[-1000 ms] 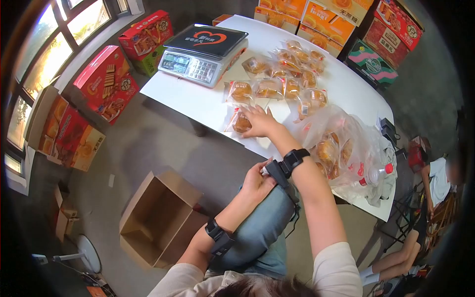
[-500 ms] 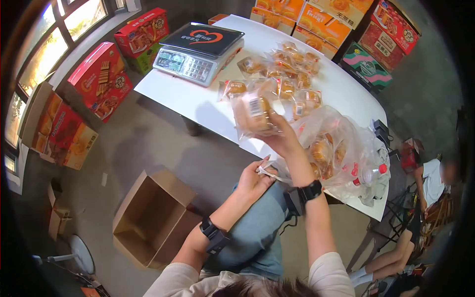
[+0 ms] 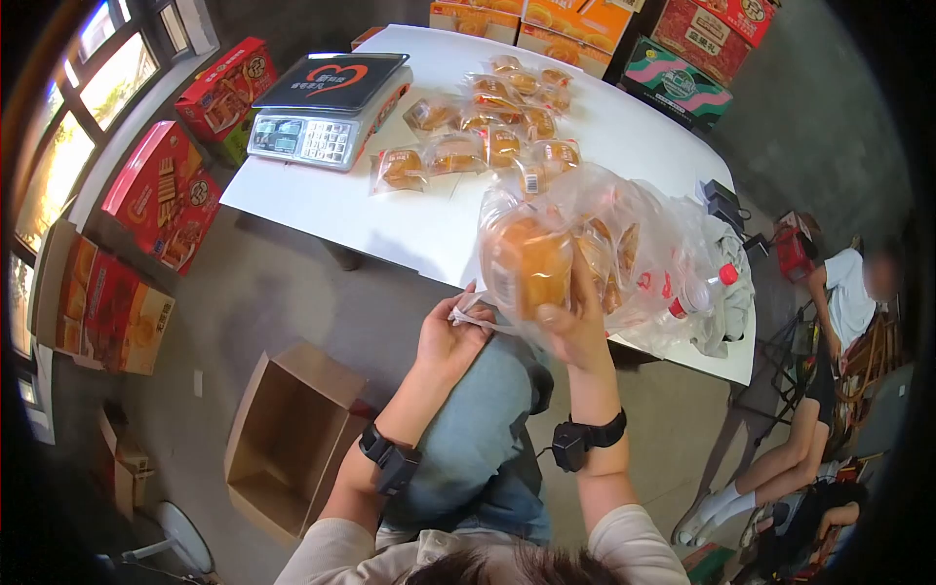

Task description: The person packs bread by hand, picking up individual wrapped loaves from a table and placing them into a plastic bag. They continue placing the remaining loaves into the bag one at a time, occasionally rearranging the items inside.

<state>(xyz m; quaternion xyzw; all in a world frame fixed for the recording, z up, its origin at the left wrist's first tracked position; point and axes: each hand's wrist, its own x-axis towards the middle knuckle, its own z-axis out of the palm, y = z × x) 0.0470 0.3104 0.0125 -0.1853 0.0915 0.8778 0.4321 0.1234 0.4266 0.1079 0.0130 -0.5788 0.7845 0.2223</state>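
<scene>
My right hand (image 3: 575,327) grips a wrapped bread (image 3: 531,263) at the opening of the clear plastic bag (image 3: 673,234), at the table's front edge. Inside that bag are more wrapped breads (image 3: 597,244). My left hand (image 3: 456,339) is closed on the bag's handle (image 3: 473,317), left of the bag and above my knee. Farther back on the white table (image 3: 322,207), several wrapped breads (image 3: 500,144) lie in a loose group. Left of them stands a scale (image 3: 327,112) with a dark top plate.
An open cardboard box (image 3: 283,439) sits on the floor at left. Red boxes (image 3: 166,200) line the window side, and orange boxes (image 3: 565,29) stand behind the table. A bottle with a red cap (image 3: 697,295) lies right of the bag. Other people (image 3: 843,292) are at far right.
My right hand has moved right and nearer with the wrapped bread, from over the table to the bag's opening. The view has shifted, and my left hand still holds the handle.
</scene>
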